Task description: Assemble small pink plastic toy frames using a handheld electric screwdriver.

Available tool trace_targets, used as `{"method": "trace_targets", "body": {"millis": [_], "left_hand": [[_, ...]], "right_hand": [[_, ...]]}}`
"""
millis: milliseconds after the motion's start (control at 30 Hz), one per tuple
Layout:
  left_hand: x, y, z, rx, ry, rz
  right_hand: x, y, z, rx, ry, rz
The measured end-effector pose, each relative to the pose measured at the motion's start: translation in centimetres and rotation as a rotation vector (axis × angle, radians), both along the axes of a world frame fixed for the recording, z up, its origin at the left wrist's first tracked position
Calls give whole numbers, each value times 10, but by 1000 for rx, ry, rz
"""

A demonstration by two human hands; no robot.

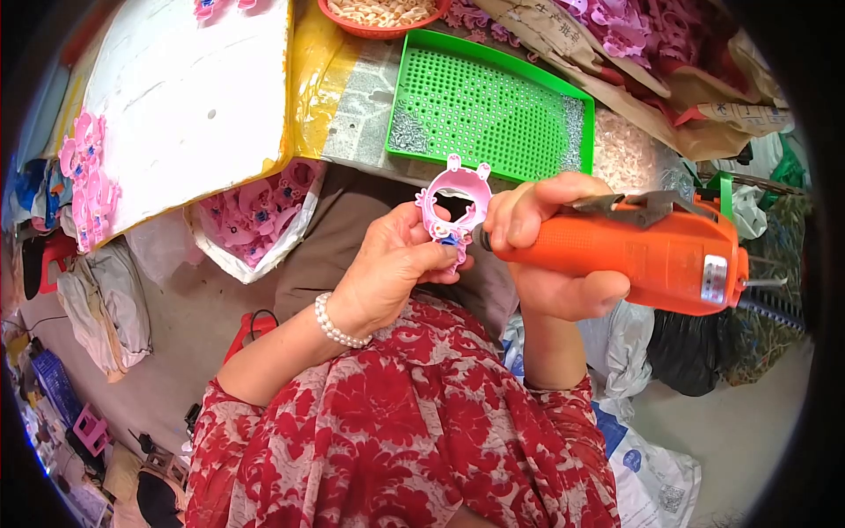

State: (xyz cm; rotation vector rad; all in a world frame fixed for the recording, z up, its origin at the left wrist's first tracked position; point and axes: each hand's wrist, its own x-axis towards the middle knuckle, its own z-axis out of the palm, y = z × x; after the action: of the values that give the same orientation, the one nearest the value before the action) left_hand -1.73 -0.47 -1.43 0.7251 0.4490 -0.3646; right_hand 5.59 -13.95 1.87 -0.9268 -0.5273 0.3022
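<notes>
Between the thumb and fingers of my left hand (pixel 387 260) is a pink plastic ring-shaped part (pixel 476 187) with small ears on top and a blue piece at its lower end. My right hand (pixel 550 238) is wrapped round an orange electric screwdriver (pixel 629 260), held sideways with its cord end to the right. The screwdriver's dark nose meets the lower right side of the pink part; my fingers partly hide the contact, and the bit's tip does not show. Just beyond both hands lies a green perforated tray (pixel 493 167) with small metal screws heaped at its two ends.
A white board (pixel 194 97) with yellow edges carries finished-looking pink parts (pixel 88 180) at its left. Below it hangs a white-rimmed bag (pixel 255 264) of pink parts. A red bowl (pixel 378 28) of pale pieces stands at the back. More pink parts (pixel 616 26) fill a brown sack, far right.
</notes>
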Motion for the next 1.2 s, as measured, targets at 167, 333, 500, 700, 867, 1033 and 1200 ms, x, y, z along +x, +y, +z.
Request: {"method": "trace_targets", "body": {"millis": [167, 333, 500, 700, 867, 1033, 1200], "left_hand": [[-2, -2, -2, 36, -21, 14], [-4, 3, 2, 41, -18, -29], [-1, 7, -6, -30, 27, -21], [-1, 7, -13, -37, 43, -40], [0, 10, -13, -45, 34, -22], [2, 11, -12, -44, 37, -23], [2, 11, -15, -39, 52, -34]], "right_hand": [[-4, -1, -3, -129, -94, -19], [-3, 1, 1, 11, 62, 9], [19, -8, 17, 0, -154, 57], [68, 1, -3, -43, -77, -130], [89, 22, -24, -236, -124, -348], [92, 25, -28, -241, -125, -368], [93, 28, -32, -124, -126, -359]]}}
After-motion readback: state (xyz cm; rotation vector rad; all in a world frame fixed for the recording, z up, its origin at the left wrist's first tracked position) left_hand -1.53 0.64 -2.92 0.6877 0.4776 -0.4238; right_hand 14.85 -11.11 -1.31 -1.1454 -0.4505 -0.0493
